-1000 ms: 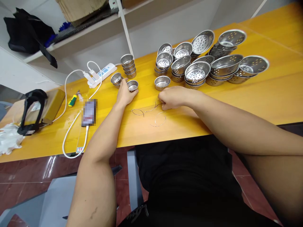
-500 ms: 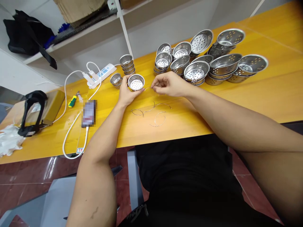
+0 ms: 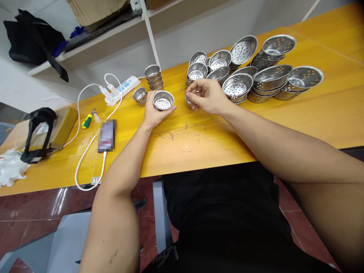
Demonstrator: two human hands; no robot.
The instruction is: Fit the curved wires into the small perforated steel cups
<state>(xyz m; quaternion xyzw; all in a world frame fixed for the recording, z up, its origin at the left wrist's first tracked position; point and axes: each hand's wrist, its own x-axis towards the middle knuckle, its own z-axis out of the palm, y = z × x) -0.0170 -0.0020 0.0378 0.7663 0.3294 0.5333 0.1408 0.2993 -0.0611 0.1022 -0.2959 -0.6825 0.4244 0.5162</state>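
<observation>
My left hand (image 3: 153, 113) holds a small perforated steel strainer cup (image 3: 163, 101), tilted so its inside faces me, just above the yellow table (image 3: 313, 113). My right hand (image 3: 209, 96) is raised beside it, fingers pinched on a thin wire handle (image 3: 182, 90) that curves toward the cup. Several more loose wire handles (image 3: 184, 136) lie on the table below both hands. Another small cup (image 3: 189, 102) sits partly hidden behind my right fingers.
Stacks of small and large perforated steel bowls (image 3: 250, 72) crowd the table's far right. A short stack of cups (image 3: 154, 77) and a single cup (image 3: 140, 94) stand left of my hands. A power strip (image 3: 122, 89), phone (image 3: 107, 135), screwdriver (image 3: 87, 120) and black-handled tool (image 3: 38, 132) lie at left.
My left hand lifted the small cup off the table and tilted it up. My right hand picked a wire handle from the pile and raised it beside the cup.
</observation>
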